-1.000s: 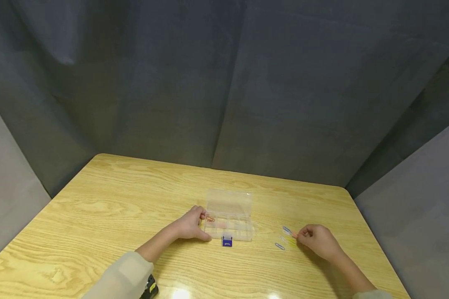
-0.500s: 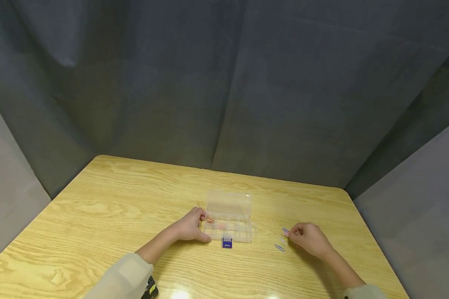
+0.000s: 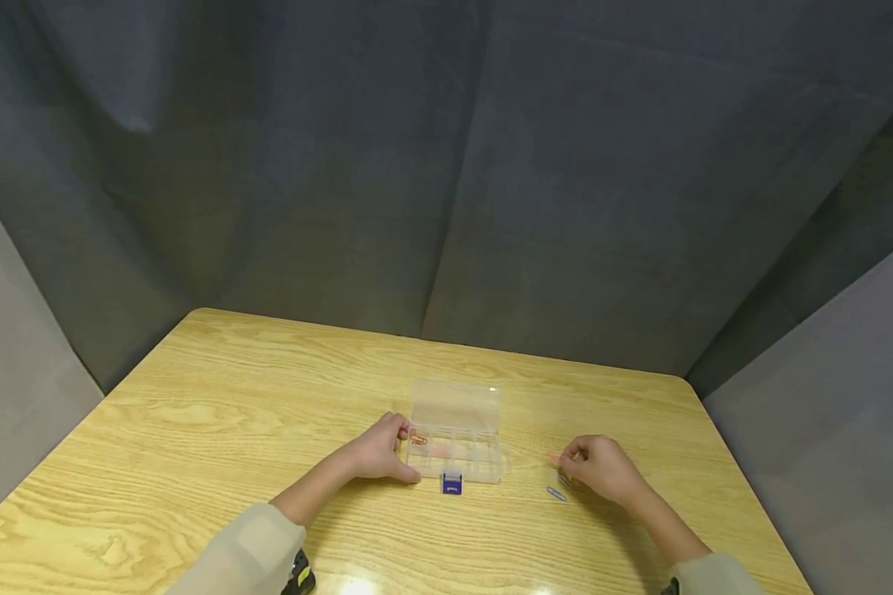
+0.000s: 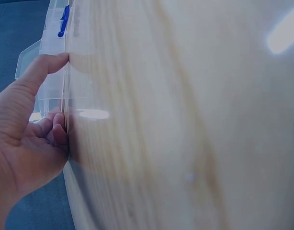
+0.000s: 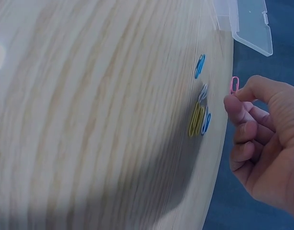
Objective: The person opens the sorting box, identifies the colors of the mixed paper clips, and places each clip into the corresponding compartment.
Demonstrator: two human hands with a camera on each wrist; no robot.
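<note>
The right hand point(image 3: 598, 471) is pinching a pink paper clip point(image 5: 234, 85) in the air, right of the clear box point(image 3: 457, 442) at the picture's lower middle. The left hand point(image 3: 377, 450) is steadying the box with thumb and curled fingers. The clip probably needs carrying left and dropping into an open slot.

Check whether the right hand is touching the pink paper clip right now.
Touching. The right wrist view shows the right hand pinching the pink paper clip between thumb and forefinger, lifted clear of the other clips on the table.
</note>
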